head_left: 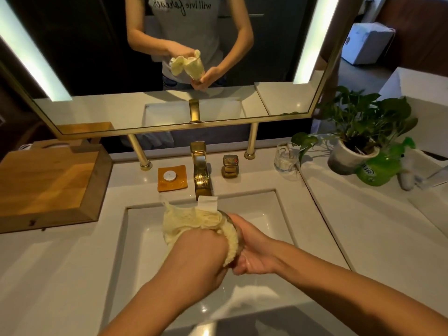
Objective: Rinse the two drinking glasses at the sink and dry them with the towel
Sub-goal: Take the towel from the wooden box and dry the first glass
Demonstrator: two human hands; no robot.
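Over the white sink basin (pixel 145 238), my right hand (pixel 254 248) grips a drinking glass (pixel 238 235) by its base. A pale yellow towel (pixel 191 221) is stuffed into the glass, and my left hand (pixel 198 253) is closed on the towel at the glass's mouth. Most of the glass is hidden by towel and fingers. The mirror shows the same glass with towel inside. A second clear glass (pixel 286 157) stands upright on the counter, right of the tap handle.
A gold faucet (pixel 201 170) and its square handle (pixel 230 166) stand behind the basin. An orange soap dish (pixel 172 178) sits left of the faucet, a wooden tray (pixel 48 185) farther left. A potted plant (pixel 356 146) and green bottle (pixel 378 168) stand at right.
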